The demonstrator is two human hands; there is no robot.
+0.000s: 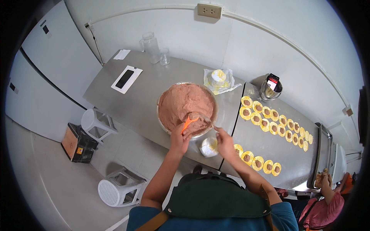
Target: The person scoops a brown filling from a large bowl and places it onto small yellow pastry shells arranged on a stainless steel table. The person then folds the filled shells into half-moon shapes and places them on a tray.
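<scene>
A large metal bowl (159,117) is heaped with pinkish-brown filling paste (186,98). My left hand (179,138) grips an orange Y-shaped tool (189,122) over the near side of the paste. Between the fingers of my right hand (225,142) is the thin handle of a utensil (213,126), reaching over the bowl's right rim; its far end is hard to make out in the paste. Beside my right hand, a wrapped stack of round wrappers (209,147) rests at the table's front edge. Yellow round wrappers (257,163) topped with paste lie to the right.
Two rows of wrappers (256,118), most topped, fill the back right. Behind the bowl sits an unwrapped stack (218,76). A metal pail (271,89), glass pitcher (151,47), drinking glass (164,57) and phone (125,79) stand around. A co-worker's hand (325,177) is at a tray (321,156).
</scene>
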